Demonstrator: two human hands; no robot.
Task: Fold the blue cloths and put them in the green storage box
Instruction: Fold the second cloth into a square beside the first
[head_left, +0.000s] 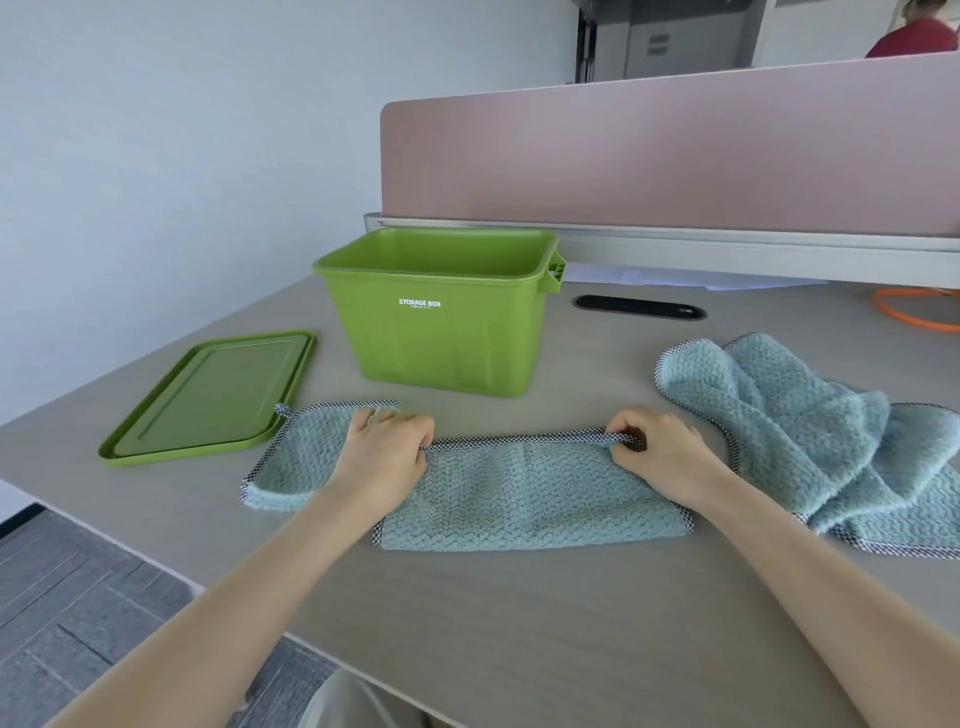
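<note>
While both hands pinch the folded blue cloth (524, 493) along its far hem, left hand (387, 449) and right hand (660, 454) well apart, the green storage box (441, 312) stands just beyond them.

Bare forearms, no sleeves in view, light beige trousers (353, 701)

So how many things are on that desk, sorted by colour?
Blue: 3, the cloth being folded, one under it at left, a crumpled one
Green: 2, storage box, lid
Orange: 1, cable
Total: 6
</note>
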